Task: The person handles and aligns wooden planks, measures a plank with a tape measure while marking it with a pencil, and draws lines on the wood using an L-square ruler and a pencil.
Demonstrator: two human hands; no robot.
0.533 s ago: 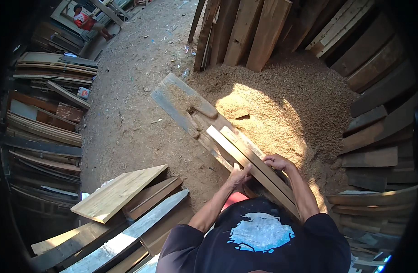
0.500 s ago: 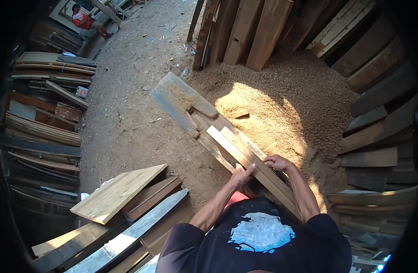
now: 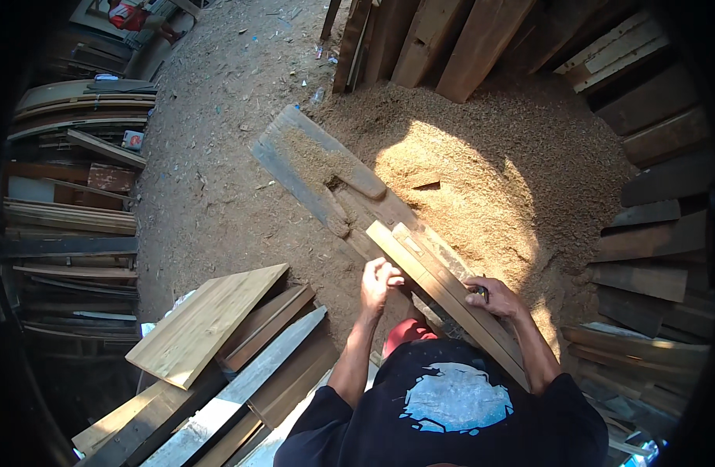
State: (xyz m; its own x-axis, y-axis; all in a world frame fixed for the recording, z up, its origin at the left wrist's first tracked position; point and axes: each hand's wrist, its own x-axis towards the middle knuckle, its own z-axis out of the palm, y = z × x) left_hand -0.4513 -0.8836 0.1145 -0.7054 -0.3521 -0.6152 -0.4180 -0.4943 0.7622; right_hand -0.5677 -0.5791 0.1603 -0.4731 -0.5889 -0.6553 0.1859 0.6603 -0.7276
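Note:
Two narrow wooden boards (image 3: 427, 268) lie side by side, slanting across a worn plank bench (image 3: 361, 177) in front of me. At their right edge is my right hand (image 3: 499, 299), its fingers closed around a small black-and-yellow object (image 3: 480, 293) whose kind is mostly hidden by the grip. My left hand (image 3: 378, 285) is raised just left of the boards, apart from them. Its fingers are curled in toward the thumb, and whatever they may hold is too small to make out.
Sawdust (image 3: 458, 187) heaps up right of the bench. A light wide board (image 3: 209, 323) rests on stacked planks at lower left. More timber (image 3: 69, 206) lines the left side, and upright planks (image 3: 482, 47) stand at the back. A person in red (image 3: 130, 15) sits far left.
My left hand has come off the boards and moved left, its fingers curling. My right hand now shows the black-and-yellow object. The view has shifted slightly.

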